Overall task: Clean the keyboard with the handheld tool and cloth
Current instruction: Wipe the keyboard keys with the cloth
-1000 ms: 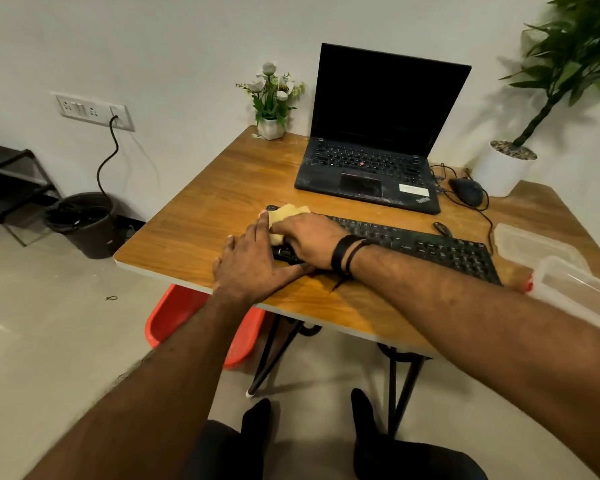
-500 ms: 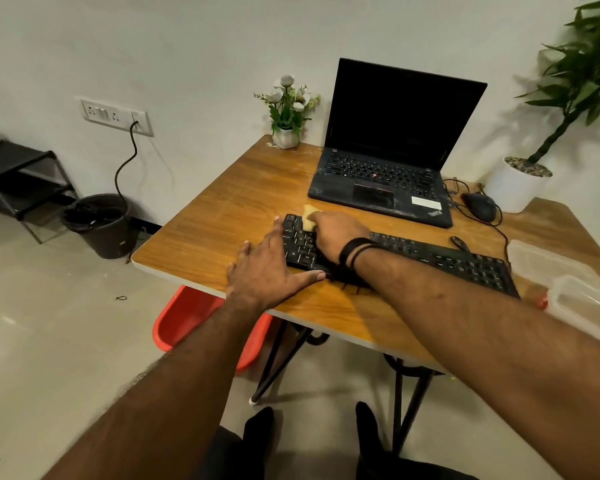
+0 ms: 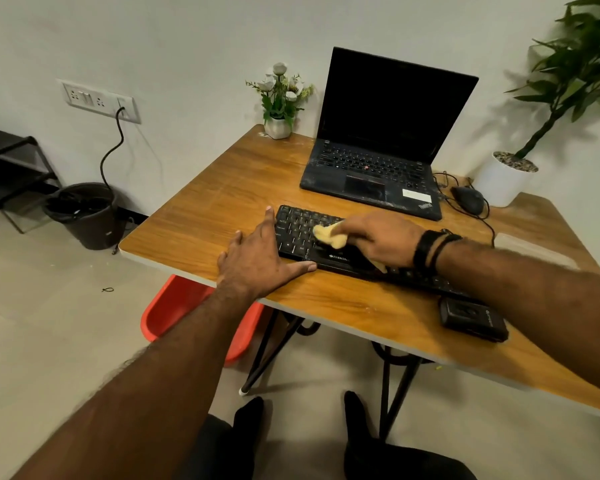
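- The yellow cloth (image 3: 330,234) has been carried by the right hand (image 3: 378,241) from the keyboard's (image 3: 298,233) far left corner, toward 3 o'clock, onto the keys of its left part.
- The keyboard's left end, covered a second ago, is now laid bare.
- The left hand (image 3: 257,258) has been left flat at the keyboard's left end, thumb along the near edge, index finger up the left side.
- A small black device (image 3: 473,318) has been brought into view at 4 o'clock of the keyboard, near the table's (image 3: 222,202) front edge.
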